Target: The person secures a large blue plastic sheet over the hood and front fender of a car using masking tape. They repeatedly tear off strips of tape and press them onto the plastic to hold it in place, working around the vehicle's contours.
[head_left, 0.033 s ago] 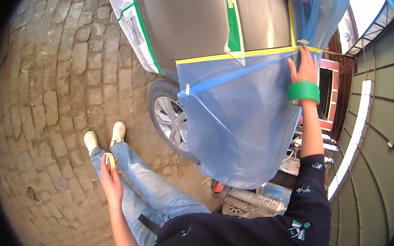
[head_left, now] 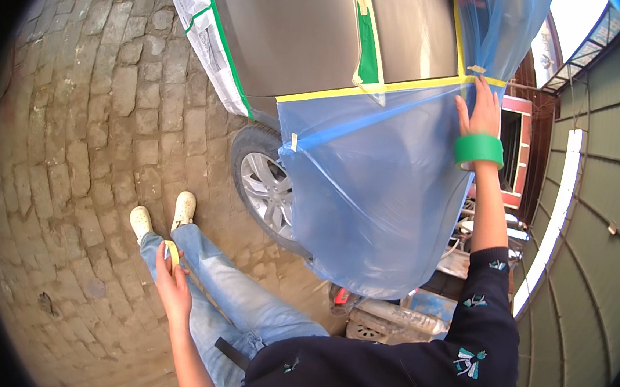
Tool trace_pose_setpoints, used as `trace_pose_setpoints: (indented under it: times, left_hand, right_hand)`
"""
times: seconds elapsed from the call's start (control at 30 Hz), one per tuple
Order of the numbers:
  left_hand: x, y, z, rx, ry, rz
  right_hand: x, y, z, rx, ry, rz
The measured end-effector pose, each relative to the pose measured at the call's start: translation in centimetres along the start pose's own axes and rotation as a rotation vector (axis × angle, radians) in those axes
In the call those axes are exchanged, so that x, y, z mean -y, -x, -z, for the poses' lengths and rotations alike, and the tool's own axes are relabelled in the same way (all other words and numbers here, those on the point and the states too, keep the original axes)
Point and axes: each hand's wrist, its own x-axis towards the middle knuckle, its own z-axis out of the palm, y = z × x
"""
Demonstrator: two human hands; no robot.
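Note:
My right hand [head_left: 483, 114] lies with fingers stretched out on the blue masking film [head_left: 376, 192], just below the yellow tape strip [head_left: 378, 87] along its upper edge. A green tape roll [head_left: 480, 149] sits around my right wrist like a bracelet. Low at the left, over my legs, my left hand [head_left: 173, 288] is closed on a yellow tape roll [head_left: 174, 254]. The film hangs over the end of a grey car [head_left: 287, 29] and covers part of its wheel [head_left: 266, 186]. A patch of green tape [head_left: 368, 47] edged in pale tape marks the grey panel.
White sheeting with green tape [head_left: 204, 33] covers the car's far left side. More blue film [head_left: 497, 29] hangs at the upper right. Assorted metal parts [head_left: 387, 322] lie below the film, near my body. Stone paving [head_left: 90, 174] spreads to the left; a green wall [head_left: 601, 234] stands right.
My right hand has shifted slightly down the film, toward me, away from the yellow tape strip. The left hand still holds the yellow tape roll in nearly the same place.

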Motion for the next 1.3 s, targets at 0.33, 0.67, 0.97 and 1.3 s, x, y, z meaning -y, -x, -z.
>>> trace_pose_setpoints:
  times: [0.33,0.67,0.97,1.3]
  left_hand:
    - [1.3,-0.8,-0.7,0.034,-0.032,-0.029]
    - [0.4,0.0,-1.1,0.032,-0.061,-0.063]
    - [-0.5,1.2,0.2,0.146,-0.155,-0.152]
    - [-3.0,8.0,-4.2,0.683,-0.323,-0.083]
  right_hand:
    - [-0.1,-0.6,-0.4,0.054,0.133,0.084]
    - [5.2,2.4,-3.4,0.102,0.220,-0.044]
    - [22.3,11.5,0.6,0.334,-0.499,-0.057]
    - [39.1,28.7,7.4,0.723,-1.605,-0.663]
